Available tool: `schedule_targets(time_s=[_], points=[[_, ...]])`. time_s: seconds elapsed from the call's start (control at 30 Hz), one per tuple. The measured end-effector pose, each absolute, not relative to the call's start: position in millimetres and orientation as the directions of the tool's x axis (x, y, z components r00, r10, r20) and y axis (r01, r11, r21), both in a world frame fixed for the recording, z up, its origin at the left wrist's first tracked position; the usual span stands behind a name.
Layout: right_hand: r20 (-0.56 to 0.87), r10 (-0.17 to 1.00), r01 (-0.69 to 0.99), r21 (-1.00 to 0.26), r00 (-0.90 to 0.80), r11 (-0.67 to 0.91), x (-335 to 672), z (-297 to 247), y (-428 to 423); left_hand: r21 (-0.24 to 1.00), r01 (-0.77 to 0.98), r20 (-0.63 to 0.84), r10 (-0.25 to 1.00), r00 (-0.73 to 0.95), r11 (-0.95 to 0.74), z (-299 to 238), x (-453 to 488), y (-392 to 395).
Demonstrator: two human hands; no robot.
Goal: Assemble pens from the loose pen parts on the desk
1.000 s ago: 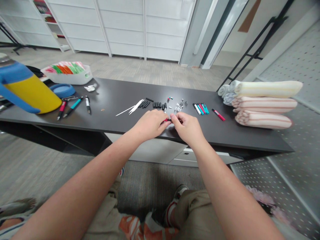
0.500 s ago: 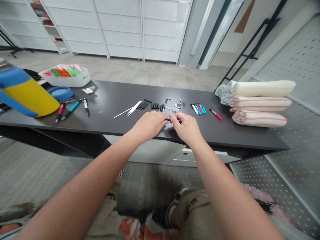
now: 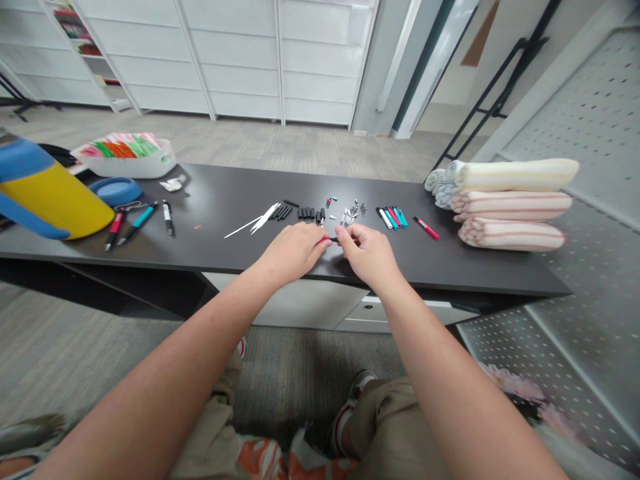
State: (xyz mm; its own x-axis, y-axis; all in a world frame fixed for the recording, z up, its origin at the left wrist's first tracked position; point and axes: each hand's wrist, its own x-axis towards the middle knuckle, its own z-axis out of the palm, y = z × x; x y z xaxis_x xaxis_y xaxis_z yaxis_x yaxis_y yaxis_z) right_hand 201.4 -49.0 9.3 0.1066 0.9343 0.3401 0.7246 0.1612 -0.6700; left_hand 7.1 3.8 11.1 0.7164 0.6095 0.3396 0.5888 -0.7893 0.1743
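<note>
My left hand and my right hand meet at the front of the black tabletop, their fingertips pinching a small red-and-black pen part. Most of that part is hidden by my fingers. Just beyond my hands lie rows of loose pen parts: black barrel pieces, small metal pieces and thin white refills. To the right stand several assembled colored markers and a red pen.
Several pens lie at the left beside a blue-and-yellow bottle, a blue lid and a white basket of colored items. Rolled striped towels are stacked at the right end. The table edge runs close to my wrists.
My fingertips have parted slightly, showing more of the small pen part between them. The whole view has shifted, with the table items sitting a little further left.
</note>
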Motion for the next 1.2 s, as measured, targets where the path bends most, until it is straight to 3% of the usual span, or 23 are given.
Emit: schedule_targets(time_s=[1.2], points=[[0.392, 0.920, 0.794, -0.566, 0.023, 0.222, 196.2, 4.3, -51.1, 0.152, 0.592, 0.333, 0.605, 0.723, -0.792, 9.9, 5.7, 4.2]])
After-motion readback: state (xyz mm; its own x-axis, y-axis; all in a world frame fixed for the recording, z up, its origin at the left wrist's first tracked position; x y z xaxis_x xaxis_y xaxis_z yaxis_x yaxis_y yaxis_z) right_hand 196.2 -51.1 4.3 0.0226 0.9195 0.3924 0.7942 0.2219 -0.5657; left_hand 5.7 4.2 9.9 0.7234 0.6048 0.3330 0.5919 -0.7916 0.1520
